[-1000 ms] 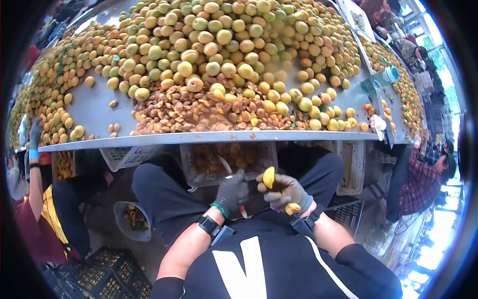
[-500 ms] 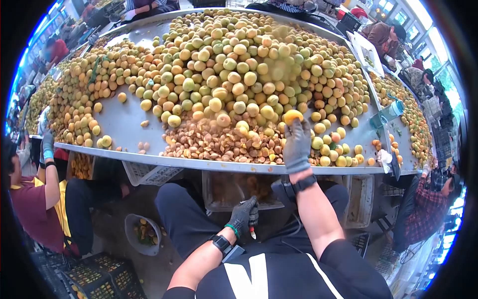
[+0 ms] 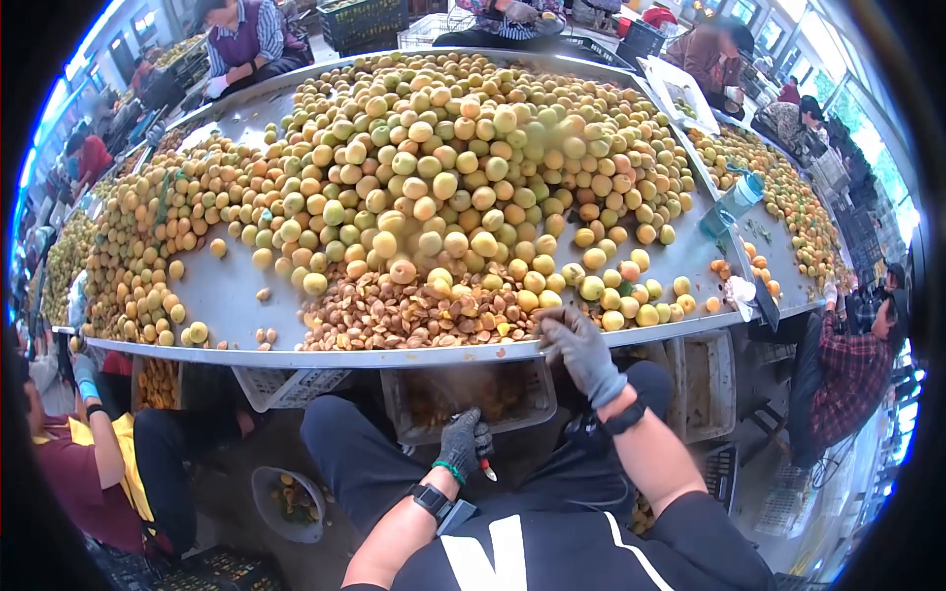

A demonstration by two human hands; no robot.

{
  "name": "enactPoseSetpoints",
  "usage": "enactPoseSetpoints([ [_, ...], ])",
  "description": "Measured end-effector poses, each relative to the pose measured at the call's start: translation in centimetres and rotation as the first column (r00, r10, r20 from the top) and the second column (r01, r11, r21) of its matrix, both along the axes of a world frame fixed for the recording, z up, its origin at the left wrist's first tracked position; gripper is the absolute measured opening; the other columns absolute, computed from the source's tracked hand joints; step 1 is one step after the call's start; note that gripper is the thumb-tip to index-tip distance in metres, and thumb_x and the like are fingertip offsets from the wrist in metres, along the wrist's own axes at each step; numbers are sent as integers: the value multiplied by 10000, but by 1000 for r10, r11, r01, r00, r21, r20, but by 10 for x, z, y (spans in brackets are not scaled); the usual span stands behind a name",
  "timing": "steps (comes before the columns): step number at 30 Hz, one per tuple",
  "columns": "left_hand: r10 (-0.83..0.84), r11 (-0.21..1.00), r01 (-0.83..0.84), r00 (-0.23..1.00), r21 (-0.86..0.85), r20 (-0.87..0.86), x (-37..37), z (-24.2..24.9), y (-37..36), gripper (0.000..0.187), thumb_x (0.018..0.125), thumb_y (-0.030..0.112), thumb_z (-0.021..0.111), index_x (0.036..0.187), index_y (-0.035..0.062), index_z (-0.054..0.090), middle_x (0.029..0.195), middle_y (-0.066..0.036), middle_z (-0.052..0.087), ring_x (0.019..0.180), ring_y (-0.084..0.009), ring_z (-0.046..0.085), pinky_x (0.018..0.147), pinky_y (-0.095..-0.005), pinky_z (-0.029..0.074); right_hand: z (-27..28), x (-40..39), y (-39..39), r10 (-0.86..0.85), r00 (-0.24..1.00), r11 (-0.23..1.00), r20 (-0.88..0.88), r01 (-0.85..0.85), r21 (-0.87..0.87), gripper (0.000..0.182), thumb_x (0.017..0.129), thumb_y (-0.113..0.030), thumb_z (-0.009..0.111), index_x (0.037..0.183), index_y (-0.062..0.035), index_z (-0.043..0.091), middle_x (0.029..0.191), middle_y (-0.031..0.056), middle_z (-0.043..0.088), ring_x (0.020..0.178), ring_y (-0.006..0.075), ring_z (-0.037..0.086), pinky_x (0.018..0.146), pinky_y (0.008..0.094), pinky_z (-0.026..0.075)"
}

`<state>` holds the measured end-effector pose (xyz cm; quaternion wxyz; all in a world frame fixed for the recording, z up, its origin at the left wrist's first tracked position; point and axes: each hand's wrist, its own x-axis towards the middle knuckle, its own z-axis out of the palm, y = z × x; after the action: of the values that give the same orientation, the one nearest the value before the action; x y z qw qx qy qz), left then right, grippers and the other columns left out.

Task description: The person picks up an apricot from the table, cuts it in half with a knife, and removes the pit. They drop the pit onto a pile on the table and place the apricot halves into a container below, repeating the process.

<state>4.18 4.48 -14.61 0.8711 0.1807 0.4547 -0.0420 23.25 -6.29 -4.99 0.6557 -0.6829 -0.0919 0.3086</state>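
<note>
My right hand (image 3: 581,357), in a grey glove, is over the table's front edge, thumb and fingers apart, with no fruit visible in it. Just left of it lies a heap of brown apricot pits (image 3: 394,313) with bits of orange flesh. Behind rises a large pile of yellow-green apricots (image 3: 424,163). Low over my lap, my left hand (image 3: 461,443), in a dark glove with a green cuff, is closed around a small knife (image 3: 488,471); only its red part and short pale tip show. Below the table edge, a crate (image 3: 399,419) holds blurred orange-brown pieces.
The metal table (image 3: 222,286) has a raised front rim. A teal bottle (image 3: 734,205) stands by the right divider. A white bucket (image 3: 264,507) with scraps is on the floor at left. Co-workers sit around: one at left (image 3: 89,483), one at right (image 3: 852,369).
My right hand has come back from the fruit pile to the table's front edge, and the orange apricot it held is no longer visible. My left hand still holds the knife. The view has shifted.
</note>
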Motion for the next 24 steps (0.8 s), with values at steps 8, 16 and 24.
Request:
enactPoseSetpoints([
  [8, -67, 997, 68, 998, 29, -19, -3, -15, 0, 253, 946, 201, 531, 710, 188, 438, 543, 34, 368, 402, -112, 339, 372, -273, 269, -11, 105, 5, 566, 607, 694, 558, 16, -720, 373, 811, -226, 701, 1160, -116, 625, 1140, 109, 623, 1069, 266, 583, 928, 336, 462],
  [16, -115, 993, 115, 993, -20, -39, 0, -21, -1, 243, 932, 190, 541, 709, 186, 446, 546, 35, 365, 402, -110, 328, 381, -266, 260, -34, 151, -5, 525, 370, 765, 767, 190, -615, 254, 794, -209, 694, 1026, -111, 663, 1111, 109, 625, 1054, 304, 577, 912, 381, 463],
  [24, -133, 990, 138, 981, 25, -141, 5, -22, -2, 210, 918, 196, 555, 725, 181, 472, 558, 28, 372, 405, -106, 336, 383, -264, 266, -12, 130, -33, 554, 668, 639, 497, 41, -768, 313, 812, -236, 679, 1110, -151, 643, 1071, 122, 629, 1044, 299, 601, 891, 387, 471],
])
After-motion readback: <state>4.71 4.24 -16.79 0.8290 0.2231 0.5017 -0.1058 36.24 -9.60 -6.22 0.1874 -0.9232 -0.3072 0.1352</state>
